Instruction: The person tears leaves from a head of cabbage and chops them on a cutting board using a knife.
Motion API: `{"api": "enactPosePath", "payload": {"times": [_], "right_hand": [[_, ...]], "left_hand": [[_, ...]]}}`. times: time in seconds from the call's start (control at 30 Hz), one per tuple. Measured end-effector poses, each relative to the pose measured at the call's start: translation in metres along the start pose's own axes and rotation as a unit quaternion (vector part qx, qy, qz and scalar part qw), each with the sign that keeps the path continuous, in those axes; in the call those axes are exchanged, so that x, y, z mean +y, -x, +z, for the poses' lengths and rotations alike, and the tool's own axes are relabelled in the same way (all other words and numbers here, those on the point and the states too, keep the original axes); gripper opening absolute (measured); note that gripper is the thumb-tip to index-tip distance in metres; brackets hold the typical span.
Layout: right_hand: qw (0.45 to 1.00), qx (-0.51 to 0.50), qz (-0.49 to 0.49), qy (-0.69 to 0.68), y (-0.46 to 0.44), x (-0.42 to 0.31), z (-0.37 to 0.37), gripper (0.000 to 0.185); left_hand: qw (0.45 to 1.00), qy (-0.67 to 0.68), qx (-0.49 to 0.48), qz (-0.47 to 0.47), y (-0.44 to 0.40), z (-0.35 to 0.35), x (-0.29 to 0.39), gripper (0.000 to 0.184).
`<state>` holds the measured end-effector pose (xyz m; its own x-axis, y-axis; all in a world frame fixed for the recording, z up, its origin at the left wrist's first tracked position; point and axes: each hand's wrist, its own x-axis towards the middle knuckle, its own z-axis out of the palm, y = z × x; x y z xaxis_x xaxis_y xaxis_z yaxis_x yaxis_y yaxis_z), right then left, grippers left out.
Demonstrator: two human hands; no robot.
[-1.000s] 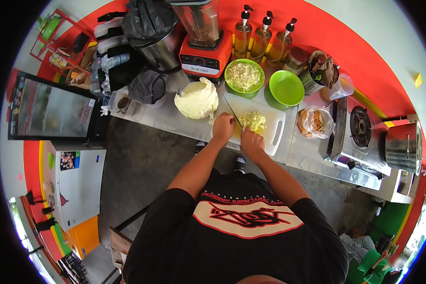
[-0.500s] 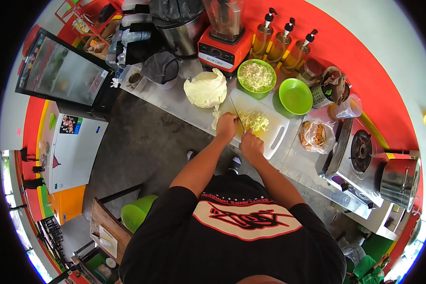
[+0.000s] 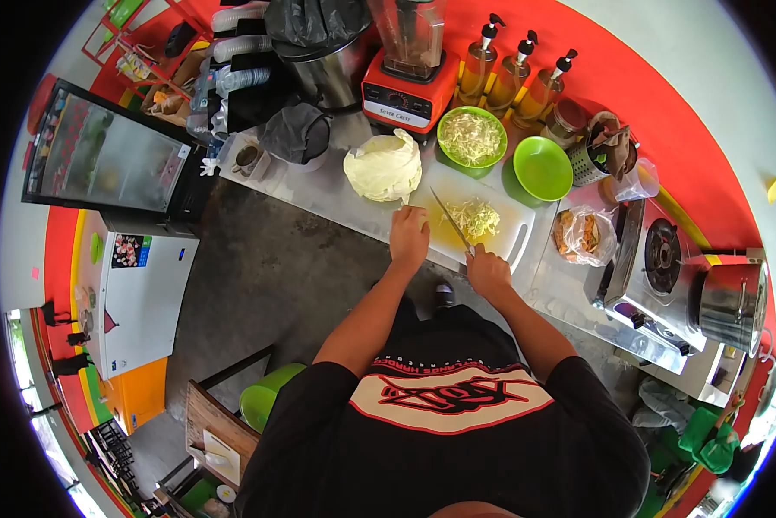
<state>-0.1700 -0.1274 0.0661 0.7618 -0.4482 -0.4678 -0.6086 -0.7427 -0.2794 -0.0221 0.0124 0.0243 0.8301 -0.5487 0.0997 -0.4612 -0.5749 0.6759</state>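
Note:
My right hand is closed around the handle of a kitchen knife, its blade pointing away from me over the white cutting board. Just right of the blade lies a heap of shredded cabbage. My left hand is at the board's near left edge with fingers curled; whatever is under them is hidden. Beyond it sits a partly cut cabbage head on the counter. A green bowl of shredded cabbage stands behind the board.
A green bowl stands right of the filled one. Behind are a red blender and several pump bottles. At right are a plastic bag of food, a gas stove and a steel pot.
My left hand has moved away from the knife and cabbage heap towards the board's left edge. My right hand has shifted slightly right and nearer me with the knife. The view has shifted slightly.

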Motion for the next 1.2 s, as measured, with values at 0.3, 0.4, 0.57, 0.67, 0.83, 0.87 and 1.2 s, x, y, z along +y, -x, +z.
{"api": "enactPosePath", "payload": {"times": [0.3, 0.4, 0.57, 0.67, 0.83, 0.87, 1.2], "right_hand": [[0.996, 0.012, -0.087, 0.018, -0.026, 0.024, -0.002, 0.039], [0.993, 0.01, -0.118, -0.003, -0.019, 0.029, -0.009, 0.04], [0.983, 0.029, -0.178, -0.014, -0.021, 0.047, -0.01, 0.043], [0.98, 0.003, -0.196, -0.013, -0.017, 0.052, -0.012, 0.042], [0.979, -0.005, -0.204, -0.004, -0.022, 0.071, -0.01, 0.041], [0.98, 0.002, -0.197, -0.002, -0.023, 0.076, -0.012, 0.041], [0.975, -0.02, -0.219, 0.012, -0.025, 0.096, -0.031, 0.041]], "left_hand": [[0.992, -0.01, 0.094, -0.082, 0.021, 0.025, -0.013, 0.042], [0.987, -0.008, 0.133, -0.086, 0.034, 0.032, -0.003, 0.038], [0.99, -0.011, 0.101, -0.095, 0.05, 0.041, 0.013, 0.036], [0.98, -0.064, 0.137, -0.126, 0.06, 0.045, 0.039, 0.037], [0.979, -0.013, 0.142, -0.147, 0.062, 0.057, 0.046, 0.037], [0.981, -0.004, 0.135, -0.138, 0.062, 0.061, 0.044, 0.037], [0.988, 0.009, 0.129, -0.08, 0.056, 0.075, 0.05, 0.031]]}}
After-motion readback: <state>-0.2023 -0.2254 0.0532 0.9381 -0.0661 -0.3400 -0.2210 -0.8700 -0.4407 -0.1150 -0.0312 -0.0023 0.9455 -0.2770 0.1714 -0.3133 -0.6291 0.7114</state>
